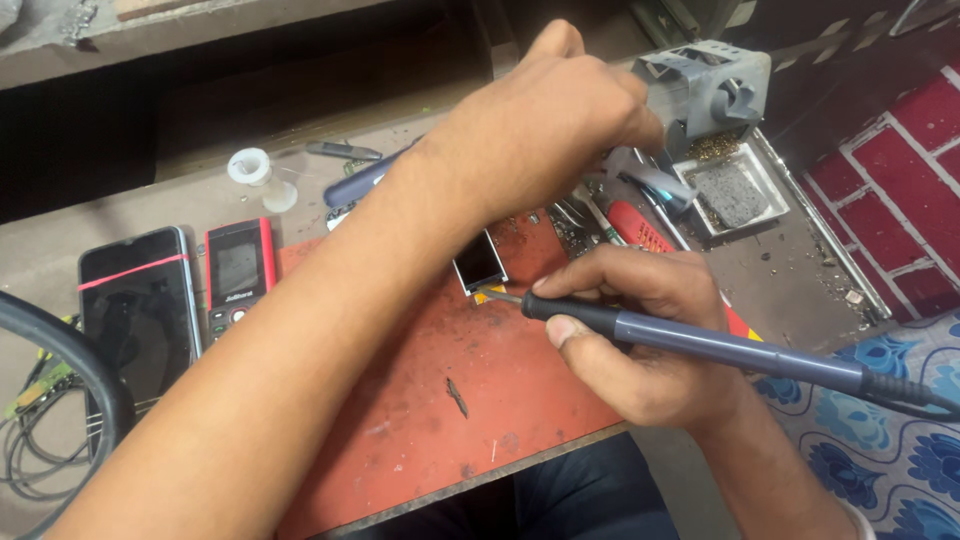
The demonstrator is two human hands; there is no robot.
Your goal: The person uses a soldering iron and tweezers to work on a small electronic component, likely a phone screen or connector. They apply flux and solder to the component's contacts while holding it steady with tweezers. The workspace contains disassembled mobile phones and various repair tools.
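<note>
Gripping a grey-handled soldering iron [700, 345] in the right hand [650, 340], fingers closed around the black collar near the tip, cable trailing off to the right edge. Pointing the iron tip leftward, touching or nearly touching the lower edge of a small display module [479, 262] lying on the red mat [450, 400]. Resting the mat on the surface [60, 250], near its front edge. Lying loose on the mat, nearer the front: a small dark fragment [457, 396]. Reaching the left hand [540, 130] diagonally across the mat, past the display module, fingers curled and closed; held object, if any, hidden behind the hand, so cannot tell what is being gripped. Lying to the left of the mat: a red-and-black keypad phone [238, 272], face up, and just beside it a black smartphone [140, 310] with a red band across the screen. Curving across the left edge: a thick black cable [70, 350]. Sitting farther back: a white solder spool [250, 166] and a blue-handled tool [355, 182]. Standing at the far right: a grey soldering iron stand [705, 88] with a metal tray [760, 175] holding a grey cleaning sponge [730, 194].
</note>
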